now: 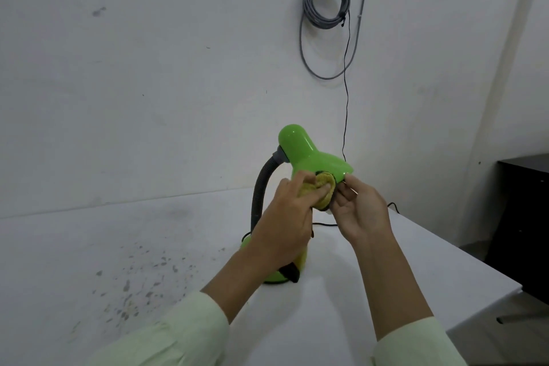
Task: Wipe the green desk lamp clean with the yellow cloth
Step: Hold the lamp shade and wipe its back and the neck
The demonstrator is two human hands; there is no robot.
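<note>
At centre frame, the left grip (285, 217) clutches the yellow cloth (322, 184) against the green desk lamp (309, 154) while the right grip (359, 211) pinches its shade rim, likely steadying it.

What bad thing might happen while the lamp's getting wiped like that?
The left hand presses the yellow cloth against the green shade, which sits on a bendy neck. Pushing hard might bend it or tip the lamp, though the right hand pinches the shade. The black cord behind might catch a hand too.
</note>
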